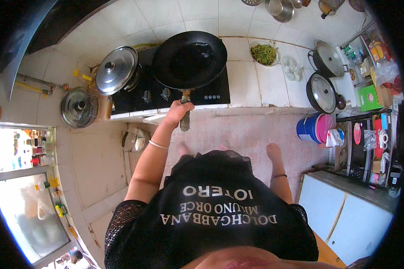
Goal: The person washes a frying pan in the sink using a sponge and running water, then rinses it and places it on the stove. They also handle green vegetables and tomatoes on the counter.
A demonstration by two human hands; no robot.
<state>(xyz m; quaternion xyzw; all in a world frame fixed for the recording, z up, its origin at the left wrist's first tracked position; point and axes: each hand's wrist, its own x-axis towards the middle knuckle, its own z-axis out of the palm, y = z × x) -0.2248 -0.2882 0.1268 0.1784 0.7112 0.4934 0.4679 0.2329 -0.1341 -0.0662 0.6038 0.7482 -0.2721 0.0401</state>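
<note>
My left hand (179, 112) grips the handle (185, 123) of a large black wok (175, 64) over the gas cooktop (202, 97). A shiny wet patch, like oil or water, shows on the wok's inner surface. Left of it, a pot with a domed metal lid (116, 71) occupies the other side of the cooktop. My right hand (273, 150) hangs low at my side, away from the counter. Nothing shows in it, but its fingers are too foreshortened to read.
A plate of cut green vegetables (263, 53) and a clear plastic bag (292, 68) lie on the tiled counter (242, 84). Lidded pans (321, 93) stand farther right. A glass lid (79, 107) is at left. Below the counter's right end sits a blue bucket (308, 128).
</note>
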